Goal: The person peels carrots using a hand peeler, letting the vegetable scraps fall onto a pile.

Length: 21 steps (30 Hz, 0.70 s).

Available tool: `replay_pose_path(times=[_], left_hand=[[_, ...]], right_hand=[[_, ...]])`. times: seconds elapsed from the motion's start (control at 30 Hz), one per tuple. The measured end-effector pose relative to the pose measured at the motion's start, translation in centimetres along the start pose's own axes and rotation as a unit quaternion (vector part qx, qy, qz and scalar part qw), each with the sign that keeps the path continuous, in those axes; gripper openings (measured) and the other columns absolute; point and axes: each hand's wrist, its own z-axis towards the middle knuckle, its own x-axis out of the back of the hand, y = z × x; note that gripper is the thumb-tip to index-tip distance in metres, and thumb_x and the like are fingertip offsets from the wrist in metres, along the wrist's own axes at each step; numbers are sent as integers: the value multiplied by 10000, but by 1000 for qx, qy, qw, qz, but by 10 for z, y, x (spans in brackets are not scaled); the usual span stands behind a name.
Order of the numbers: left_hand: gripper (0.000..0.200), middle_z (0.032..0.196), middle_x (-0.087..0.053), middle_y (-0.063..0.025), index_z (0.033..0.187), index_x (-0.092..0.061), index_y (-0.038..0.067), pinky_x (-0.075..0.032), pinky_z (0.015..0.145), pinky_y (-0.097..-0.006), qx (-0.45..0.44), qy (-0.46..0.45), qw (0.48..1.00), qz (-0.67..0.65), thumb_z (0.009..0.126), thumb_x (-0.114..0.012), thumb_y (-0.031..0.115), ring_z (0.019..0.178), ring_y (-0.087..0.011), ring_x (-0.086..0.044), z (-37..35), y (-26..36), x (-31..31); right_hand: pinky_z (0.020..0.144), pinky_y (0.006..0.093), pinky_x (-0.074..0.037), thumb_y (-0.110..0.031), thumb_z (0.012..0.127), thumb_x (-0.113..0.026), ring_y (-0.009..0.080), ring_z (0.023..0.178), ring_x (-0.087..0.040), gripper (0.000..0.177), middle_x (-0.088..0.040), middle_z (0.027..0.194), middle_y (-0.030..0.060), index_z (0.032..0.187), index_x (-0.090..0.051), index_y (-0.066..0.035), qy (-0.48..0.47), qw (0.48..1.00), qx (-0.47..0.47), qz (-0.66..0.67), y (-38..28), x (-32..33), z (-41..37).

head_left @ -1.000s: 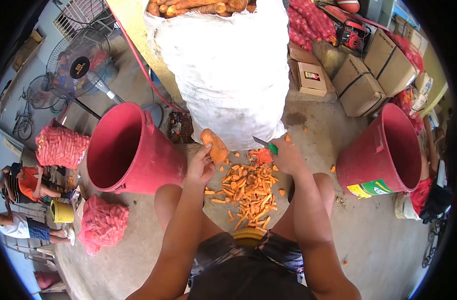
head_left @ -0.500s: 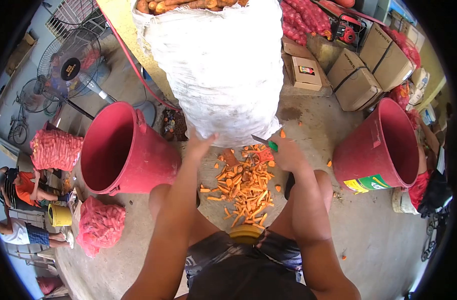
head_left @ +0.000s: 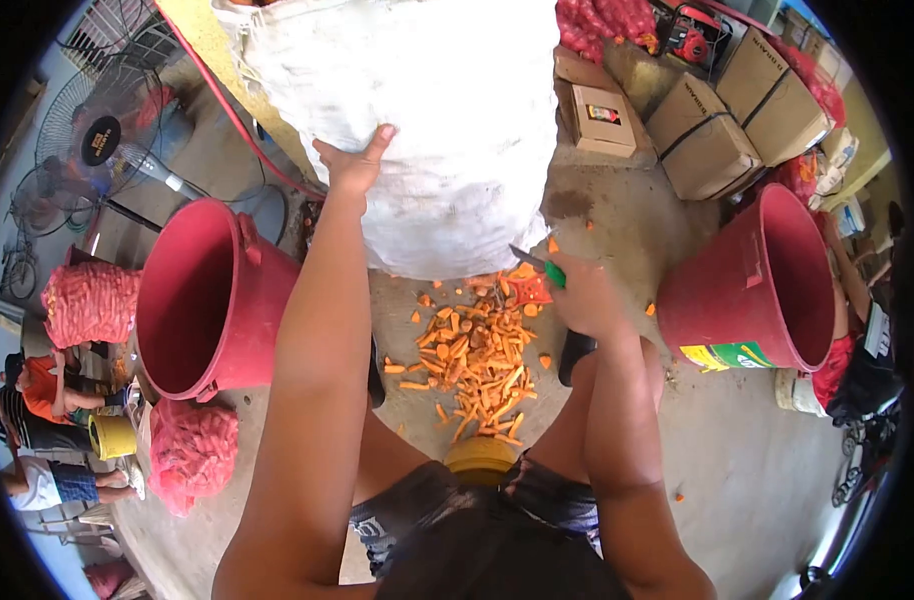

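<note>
On our left hand (head_left: 354, 168) the fingers are apart, the thumb standing well away from the others, and the hand lies over the near face of the big white sack (head_left: 452, 140), toward its left edge; we cannot tell how firmly the palm presses there. The fingers of our right hand (head_left: 589, 298), a little blurred, are closed around the green handle of a knife (head_left: 543, 266), whose dark blade points up and left, close to the sack's bottom right corner. Just below the sack's bottom edge, the cut carrot pieces (head_left: 482, 360) lie in a loose heap on the concrete floor (head_left: 737, 480), between our feet, with a few scattered apart from it. A flat red piece (head_left: 530, 290) lies at the heap's upper right edge, and a yellow round object (head_left: 480, 459) shows between our thighs at its lower end. Farther out, a red bin (head_left: 260, 330) leans on our left and a second red bin (head_left: 712, 285) on our right, both mouths tilted outward. Beyond the left one we see a pink bag (head_left: 194, 455) and a standing fan (head_left: 102, 140); strapped cardboard boxes (head_left: 704, 140) stand past the sack's right edge.
</note>
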Motion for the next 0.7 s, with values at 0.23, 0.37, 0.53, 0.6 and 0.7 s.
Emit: replay_pose_path(times=[0.23, 0.37, 0.53, 0.6, 0.7], left_hand=[[1582, 1738, -22, -258, 1634, 80, -68, -251, 1280, -515, 2, -38, 959, 279, 658, -892, 712, 1609, -369, -147, -32, -36, 6], [1423, 1711, -145, -284, 1656, -101, -13, -344, 1236, -496, 103, -128, 921, 354, 689, -906, 649, 1561, -413, -286, -81, -120, 13], [1428, 1708, -115, -314, 1643, -84, -56, -324, 1254, -482, -75, -38, 968, 235, 698, -913, 622, 1560, -443, -265, -56, -119, 17], [1451, 1713, -94, -315, 1643, -82, -60, -312, 1261, -469, -131, 3, 978, 161, 683, -915, 638, 1561, -456, -250, -50, -71, 14], [1506, 1727, -77, -292, 1645, 39, -48, -281, 1257, -537, -89, -19, 960, 265, 709, -816, 764, 1568, -437, -255, -50, -27, 0]], right_hand=[[872, 548, -546, -150, 940, -654, 453, 1037, -685, 214, -727, 1064, 237, 1143, -697, -102, -11, 999, -29, -11, -10, 10, 1], [884, 547, -546, -169, 933, -654, 451, 1050, -685, 237, -727, 1085, 236, 1158, -698, -110, -4, 999, -46, -17, -1, 7, -3], [871, 555, -545, -161, 937, -631, 453, 1040, -684, 236, -727, 1068, 235, 1156, -709, -121, -7, 999, -32, 0, 10, 11, -2], [866, 557, -545, -160, 938, -625, 453, 1036, -683, 236, -728, 1062, 234, 1154, -712, -122, 6, 1000, -14, 15, 2, 19, 10], [865, 557, -542, -168, 935, -629, 455, 1028, -683, 233, -733, 1048, 225, 1148, -713, -121, -14, 999, -31, 11, -9, 28, 7]])
